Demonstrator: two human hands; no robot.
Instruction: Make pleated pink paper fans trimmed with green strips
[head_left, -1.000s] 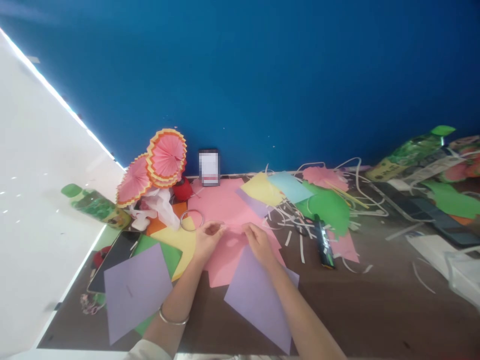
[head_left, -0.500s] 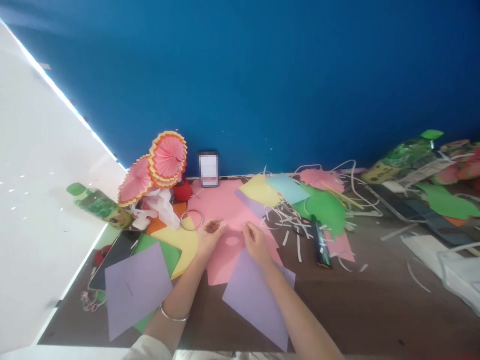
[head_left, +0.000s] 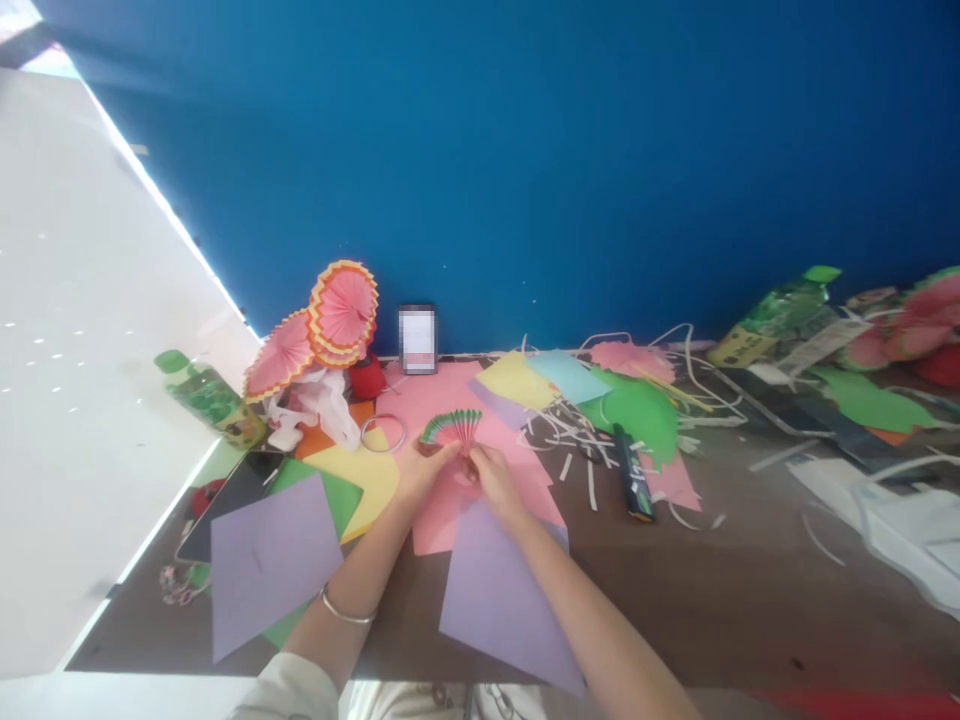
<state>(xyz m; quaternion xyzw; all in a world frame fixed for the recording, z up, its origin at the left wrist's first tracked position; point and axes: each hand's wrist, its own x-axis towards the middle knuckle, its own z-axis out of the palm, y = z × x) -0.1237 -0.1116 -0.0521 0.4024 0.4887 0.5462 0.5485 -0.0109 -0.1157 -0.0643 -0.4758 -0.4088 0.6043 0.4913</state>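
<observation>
A small pleated paper fan [head_left: 457,428], pink with a green edge, is spread out between my hands above the pink paper [head_left: 427,525]. My left hand [head_left: 426,468] pinches its left side, thumb toward the middle. At the fan's lower right, the fingers of my right hand [head_left: 489,480] are closed on its gathered end. A purple sheet [head_left: 487,590] lies under my right forearm, and another purple sheet [head_left: 270,570] is left of my left forearm. Just beyond my left hand rests a thin ring [head_left: 383,433].
Two pink pleated paper rosettes [head_left: 343,312] stand at the back left by a green-capped bottle [head_left: 214,400]. A phone [head_left: 418,340] leans on the blue wall. White paper strips [head_left: 562,425], green paper [head_left: 637,415] and a dark cutter-like tool [head_left: 634,475] lie to the right.
The pleated fan now shows spread between my hands; before, its pleats were not visible. My hands have come closer together. The view has shifted slightly.
</observation>
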